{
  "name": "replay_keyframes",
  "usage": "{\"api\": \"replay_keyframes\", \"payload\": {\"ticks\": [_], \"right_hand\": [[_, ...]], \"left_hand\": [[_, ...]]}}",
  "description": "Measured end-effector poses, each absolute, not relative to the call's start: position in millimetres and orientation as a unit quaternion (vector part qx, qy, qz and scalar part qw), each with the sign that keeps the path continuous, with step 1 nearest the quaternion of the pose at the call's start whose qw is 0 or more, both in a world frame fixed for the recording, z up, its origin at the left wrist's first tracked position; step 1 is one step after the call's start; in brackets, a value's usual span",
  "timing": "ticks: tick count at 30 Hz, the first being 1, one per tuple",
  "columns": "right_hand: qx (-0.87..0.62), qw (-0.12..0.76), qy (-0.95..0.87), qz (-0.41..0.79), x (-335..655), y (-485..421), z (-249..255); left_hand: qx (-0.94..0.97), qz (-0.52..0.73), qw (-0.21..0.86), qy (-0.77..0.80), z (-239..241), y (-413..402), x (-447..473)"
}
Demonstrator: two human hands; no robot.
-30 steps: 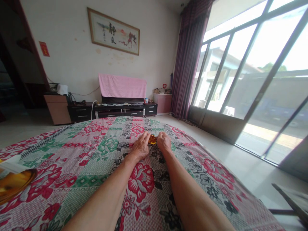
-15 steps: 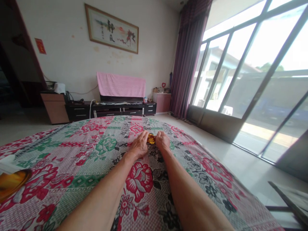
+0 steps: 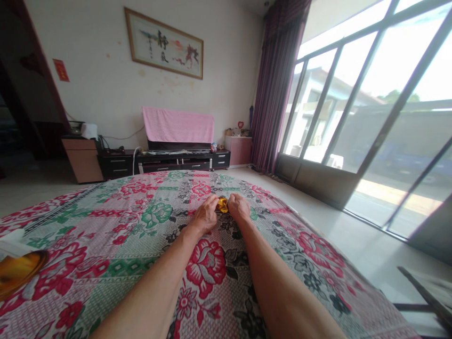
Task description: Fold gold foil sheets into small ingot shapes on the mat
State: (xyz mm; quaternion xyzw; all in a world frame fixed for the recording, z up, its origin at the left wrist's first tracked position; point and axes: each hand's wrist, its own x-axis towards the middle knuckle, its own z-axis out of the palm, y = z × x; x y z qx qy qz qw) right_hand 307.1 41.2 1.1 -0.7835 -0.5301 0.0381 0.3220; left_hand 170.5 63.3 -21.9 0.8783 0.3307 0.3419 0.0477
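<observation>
A small, crinkled, shiny gold piece [image 3: 222, 205], like foil or ribbon, is between my two hands over the far part of the table. My left hand [image 3: 205, 213] is closed, with thumb and fingertips pinching its left side. At its right side my right hand [image 3: 239, 206] is curled closed against it, and its fingertips are mostly hidden. Beneath both hands lies a flowered cloth [image 3: 206, 266] in red, green, black and grey. I cannot make out the exact kind of the gold piece.
An amber, shiny, round-edged object [image 3: 21, 272] lies at the left edge, cut off by the frame, beside something white [image 3: 12, 240]. Beyond the table stands a low black cabinet [image 3: 160, 165] with a pink cloth [image 3: 178, 125] above it. Glass doors [image 3: 353, 117] line the right side.
The gold piece looks slightly more turned and brighter between the hands. Both hands keep nearly the same place and grip, and the view has shifted very slightly.
</observation>
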Motion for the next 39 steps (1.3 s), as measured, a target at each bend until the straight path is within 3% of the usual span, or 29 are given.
{"api": "replay_keyframes", "payload": {"ticks": [23,29,39], "right_hand": [[-0.785,0.288,-0.546,0.046,302.9,40.4,2.7],[-0.753,0.349,-0.557,0.030,303.7,43.7,-1.5],[-0.716,0.304,-0.628,0.030,298.3,41.2,2.9]], "left_hand": [[0.839,0.323,0.067,0.432,-23.0,65.8,168.1],[0.846,0.345,0.073,0.399,-24.1,67.9,167.6],[0.853,0.296,0.042,0.427,-19.6,64.3,167.8]]}}
